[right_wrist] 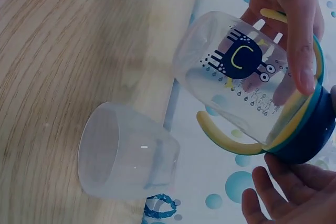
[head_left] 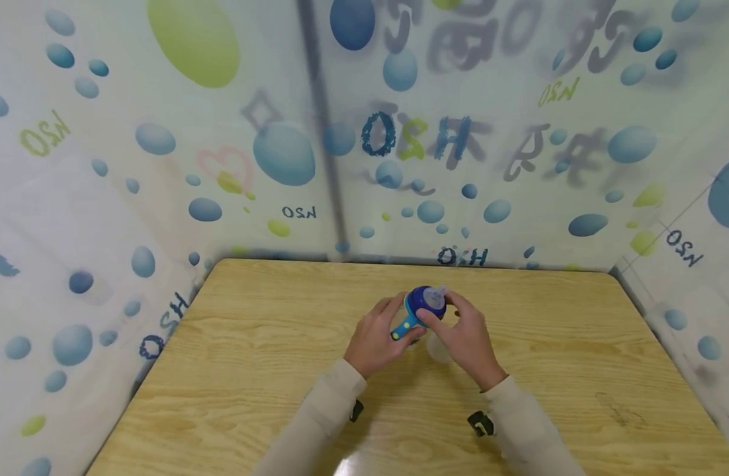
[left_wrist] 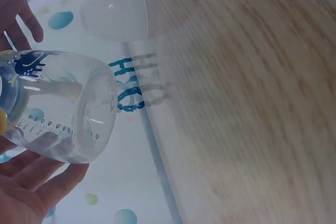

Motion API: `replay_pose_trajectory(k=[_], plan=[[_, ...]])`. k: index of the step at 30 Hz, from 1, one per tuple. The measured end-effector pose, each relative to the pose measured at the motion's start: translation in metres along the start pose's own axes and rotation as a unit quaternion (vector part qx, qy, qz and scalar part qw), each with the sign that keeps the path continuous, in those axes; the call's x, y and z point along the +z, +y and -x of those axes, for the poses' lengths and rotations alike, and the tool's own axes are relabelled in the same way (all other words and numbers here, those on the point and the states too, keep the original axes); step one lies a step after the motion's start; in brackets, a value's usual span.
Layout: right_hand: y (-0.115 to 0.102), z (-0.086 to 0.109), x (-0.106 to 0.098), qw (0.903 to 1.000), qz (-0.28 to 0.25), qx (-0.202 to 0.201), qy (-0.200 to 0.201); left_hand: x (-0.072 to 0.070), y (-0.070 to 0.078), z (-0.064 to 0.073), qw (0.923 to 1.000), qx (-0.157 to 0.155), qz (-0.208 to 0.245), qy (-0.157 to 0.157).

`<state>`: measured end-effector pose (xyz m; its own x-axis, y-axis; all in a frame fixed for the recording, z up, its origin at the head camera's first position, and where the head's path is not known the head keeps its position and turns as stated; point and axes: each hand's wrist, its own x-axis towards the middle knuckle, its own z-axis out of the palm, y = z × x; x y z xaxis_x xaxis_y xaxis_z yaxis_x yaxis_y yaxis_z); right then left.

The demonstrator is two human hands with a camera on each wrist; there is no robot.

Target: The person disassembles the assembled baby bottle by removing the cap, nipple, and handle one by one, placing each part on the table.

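Observation:
A baby bottle with a dark blue collar (head_left: 421, 301) and a clear teat (head_left: 437, 295) is held tilted above the table between both hands. Its clear body (left_wrist: 68, 108) carries measuring marks and a printed creature (right_wrist: 241, 56); blue and yellow handles (right_wrist: 226, 135) stick out at the sides. My left hand (head_left: 373, 337) grips the body and handle side, the thumb (right_wrist: 302, 69) lying along the bottle toward the collar. My right hand (head_left: 470, 340) holds the collar, thumb on the near side, its other fingers (right_wrist: 281, 192) at the far side, partly hidden.
A translucent cup-shaped cover (right_wrist: 126, 150) stands on the wooden table (head_left: 251, 370), just below and right of the bottle. Fabric walls (head_left: 269, 86) with printed drops and letters enclose the table at the back and sides.

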<state>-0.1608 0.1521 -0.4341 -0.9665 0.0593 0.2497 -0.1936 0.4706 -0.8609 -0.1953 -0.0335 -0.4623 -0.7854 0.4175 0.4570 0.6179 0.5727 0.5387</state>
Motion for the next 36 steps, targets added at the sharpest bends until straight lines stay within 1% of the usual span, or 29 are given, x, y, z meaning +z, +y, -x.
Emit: replay_pose_trajectory(k=[5,12,19,23,26,29,36], plan=[[-0.003,0.000,-0.001,0.9997,0.020,-0.011,0.006,-0.002,0.001,0.000,0.9999,0.002,0.004,-0.014],[-0.004,0.001,-0.002,0.9989,0.017,-0.042,0.006,-0.005,0.003,-0.001,0.9994,0.010,0.014,-0.029],[-0.005,0.000,-0.005,0.9980,0.022,-0.059,0.002,-0.007,0.003,-0.003,0.9988,0.022,0.019,-0.039],[-0.003,0.000,-0.009,0.9967,0.013,-0.078,-0.018,-0.010,0.003,-0.003,0.9963,0.027,0.054,-0.061],[-0.003,0.000,-0.014,0.9942,0.000,-0.098,-0.045,-0.013,0.002,-0.004,0.9921,0.028,0.094,-0.079],[-0.003,0.001,-0.019,0.9913,-0.015,-0.112,-0.066,-0.015,0.002,-0.004,0.9884,0.032,0.117,-0.091],[-0.001,0.002,-0.018,0.9870,-0.066,-0.119,-0.085,-0.014,0.000,-0.004,0.9784,0.033,0.165,-0.121]])
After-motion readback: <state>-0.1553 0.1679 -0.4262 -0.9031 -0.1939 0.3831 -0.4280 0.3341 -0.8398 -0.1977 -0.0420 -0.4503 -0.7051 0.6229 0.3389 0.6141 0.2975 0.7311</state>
